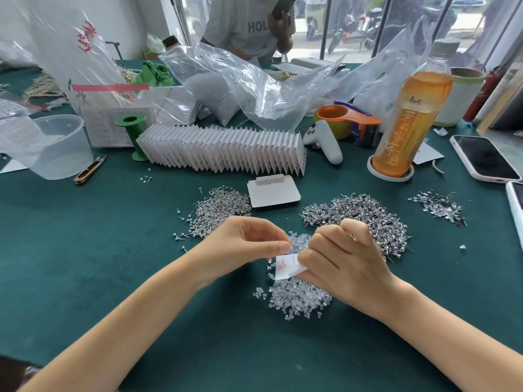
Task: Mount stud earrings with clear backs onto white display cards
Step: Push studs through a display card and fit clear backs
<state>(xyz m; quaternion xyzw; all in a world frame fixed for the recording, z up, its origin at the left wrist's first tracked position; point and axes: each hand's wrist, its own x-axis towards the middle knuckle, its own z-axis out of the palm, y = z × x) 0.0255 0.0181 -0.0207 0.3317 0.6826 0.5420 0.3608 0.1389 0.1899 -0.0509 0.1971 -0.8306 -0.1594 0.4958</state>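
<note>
Both hands meet above the pile of clear backs (297, 298) on the green table (113, 250). The right hand (342, 258) grips a small white card (287, 266) with curled fingers. The left hand (240, 244) pinches at the top edge of this card with thumb and forefinger; what it pinches is too small to tell. Heaps of stud earrings (368, 219) lie just behind the hands, and a long row of folded cards (223, 149) stands further back.
</note>
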